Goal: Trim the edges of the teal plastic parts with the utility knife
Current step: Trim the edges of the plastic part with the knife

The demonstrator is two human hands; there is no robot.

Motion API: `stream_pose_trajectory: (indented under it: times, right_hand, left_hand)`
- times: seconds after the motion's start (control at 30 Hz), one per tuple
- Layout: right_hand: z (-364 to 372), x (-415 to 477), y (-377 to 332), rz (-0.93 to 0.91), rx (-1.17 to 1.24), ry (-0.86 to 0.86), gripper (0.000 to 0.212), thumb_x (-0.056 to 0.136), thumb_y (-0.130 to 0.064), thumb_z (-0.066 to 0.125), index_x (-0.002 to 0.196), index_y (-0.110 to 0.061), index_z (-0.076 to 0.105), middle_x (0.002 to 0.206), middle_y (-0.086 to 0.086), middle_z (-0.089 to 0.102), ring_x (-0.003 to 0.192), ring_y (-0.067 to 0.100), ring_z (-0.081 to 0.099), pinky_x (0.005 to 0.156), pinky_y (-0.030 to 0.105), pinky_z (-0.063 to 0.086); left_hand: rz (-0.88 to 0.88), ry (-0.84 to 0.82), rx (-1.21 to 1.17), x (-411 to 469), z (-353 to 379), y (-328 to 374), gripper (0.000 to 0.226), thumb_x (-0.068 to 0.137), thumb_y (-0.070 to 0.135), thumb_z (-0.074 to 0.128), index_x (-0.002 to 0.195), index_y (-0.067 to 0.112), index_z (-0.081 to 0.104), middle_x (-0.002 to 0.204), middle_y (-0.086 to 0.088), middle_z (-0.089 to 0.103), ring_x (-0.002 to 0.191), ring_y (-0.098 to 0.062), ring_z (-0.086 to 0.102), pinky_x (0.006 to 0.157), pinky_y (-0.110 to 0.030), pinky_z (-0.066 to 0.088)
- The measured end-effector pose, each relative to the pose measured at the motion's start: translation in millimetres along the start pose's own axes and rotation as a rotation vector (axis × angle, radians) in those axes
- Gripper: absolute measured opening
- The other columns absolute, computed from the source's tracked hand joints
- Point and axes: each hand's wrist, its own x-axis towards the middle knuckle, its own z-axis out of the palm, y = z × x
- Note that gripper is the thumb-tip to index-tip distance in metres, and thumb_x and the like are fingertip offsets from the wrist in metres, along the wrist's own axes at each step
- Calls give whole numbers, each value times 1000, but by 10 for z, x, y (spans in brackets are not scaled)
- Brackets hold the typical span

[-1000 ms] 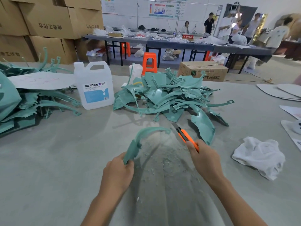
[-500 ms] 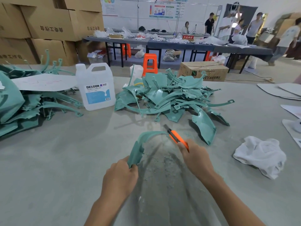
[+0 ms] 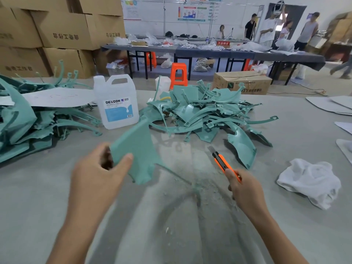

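Observation:
My left hand (image 3: 97, 174) grips a teal plastic part (image 3: 139, 153) by its near end, thumb on its broad face, lifted above the grey table (image 3: 57, 197). My right hand (image 3: 245, 191) holds an orange utility knife (image 3: 223, 164) with the blade pointing away and up to the left, apart from the part. A heap of teal parts (image 3: 202, 111) lies in the middle of the table behind both hands. Another heap of teal parts (image 3: 28, 122) sits at the left. Pale shavings (image 3: 192, 180) cover the table between my hands.
A white DEXCON jug (image 3: 118, 103) stands between the two heaps. A crumpled white cloth (image 3: 310, 180) lies at the right. White sheets (image 3: 335, 105) lie at the far right edge, and one sheet (image 3: 55, 97) rests on the left heap. Cardboard boxes, tables and people stand beyond.
My left hand has lifted the teal part and turned it so its broad face shows. The knife has drawn back to the right, away from the part.

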Motion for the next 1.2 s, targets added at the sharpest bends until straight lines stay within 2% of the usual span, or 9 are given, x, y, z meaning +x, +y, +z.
stream_pose_trajectory:
  times: [0.17, 0.3, 0.43, 0.57, 0.7, 0.83, 0.93, 1.07, 1.2]
  right_hand:
    - [-5, -193, 55, 77, 183, -28, 34, 100, -42, 54, 77, -19, 64, 61, -1, 66, 41, 13, 57, 47, 33, 48]
    - [82, -407, -15, 169, 344, -125, 29, 101, -36, 54, 81, -18, 65, 63, 1, 65, 41, 14, 55, 42, 28, 41]
    - [158, -655, -153, 276, 572, -263, 26, 104, -20, 51, 83, -9, 61, 60, -1, 59, 41, 15, 49, 35, 21, 34]
    - [204, -762, -246, 342, 584, -385, 22, 105, -21, 49, 92, -8, 62, 62, 0, 64, 40, 15, 49, 36, 19, 32]
    - [224, -764, -272, 304, 494, -444, 26, 105, -27, 46, 95, -9, 62, 63, 6, 68, 40, 17, 49, 35, 18, 31]
    - [278, -722, -335, 211, 381, -497, 31, 105, -32, 45, 91, -9, 60, 65, 9, 71, 43, 20, 51, 35, 21, 33]
    - [314, -700, -349, 163, 264, -533, 29, 104, -38, 45, 94, -15, 58, 60, 7, 70, 41, 19, 53, 37, 21, 35]
    - [316, -638, -300, 105, 109, -534, 35, 101, -50, 43, 90, -20, 56, 57, 3, 65, 39, 9, 53, 38, 21, 36]
    - [341, -589, -281, -17, -81, -489, 44, 98, -63, 41, 90, -21, 53, 67, 1, 62, 59, 11, 60, 59, 31, 47]
  left_hand:
    - [157, 201, -207, 203, -298, 414, 19, 84, 48, 71, 98, 36, 71, 87, 10, 75, 73, -15, 71, 57, -29, 57]
    - [272, -135, 146, 312, -60, 400, 14, 88, 49, 59, 100, 43, 60, 85, 22, 69, 72, 2, 63, 63, -22, 49]
    - [248, -516, 552, 429, 475, 178, 19, 101, 42, 48, 121, 44, 49, 109, 6, 69, 98, -24, 63, 79, -38, 50]
    - [190, -732, 617, 431, 858, -60, 21, 104, 45, 39, 122, 39, 51, 117, 0, 65, 108, -29, 60, 88, -43, 49]
    - [129, -522, 542, 333, 956, -255, 53, 96, 70, 17, 102, 36, 56, 100, -1, 69, 92, -29, 61, 76, -38, 46]
    - [83, -301, 526, 241, 1058, -235, 53, 102, 53, 21, 65, 21, 44, 76, -6, 64, 73, -32, 54, 63, -36, 34]
    - [63, -238, 459, 273, 1058, -240, 47, 103, 42, 30, 64, 17, 39, 64, -2, 51, 69, -35, 52, 60, -37, 31]
    - [53, -212, 606, 347, 1031, -340, 48, 102, 44, 28, 66, 18, 45, 71, -5, 55, 70, -35, 51, 62, -36, 34]
    - [-5, -210, 473, 300, 1070, -444, 47, 104, 37, 25, 64, 18, 39, 79, -17, 62, 78, -39, 53, 68, -40, 36]
